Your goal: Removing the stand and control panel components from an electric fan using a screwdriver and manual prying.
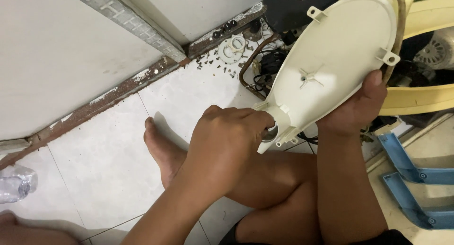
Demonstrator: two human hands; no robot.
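Showing a seated person on a tiled floor, legs folded, with a cream shell raised between both hands. Largest first: the floor spreads under and to the left of the hands; a wall rises beyond the left hand. The shell, an oval plastic casing with its hollow inner face turned to the camera, is clasped from below by the right hand, thumb pressed on its rim, fingers hidden behind it. The left hand is curled at the shell's narrow lower end, fingertips at a round collar; whether they pinch anything there cannot be told. Right of the right hand lie blue blades. Beyond the shell sit dark wires, then a white ring and scattered screws on the floor. A clear bottle lies far left of the left hand.

Judged from this layout, the dismantling looks well advanced: the shell is free of the body and fasteners are already out. Work at the collar appears unfinished.
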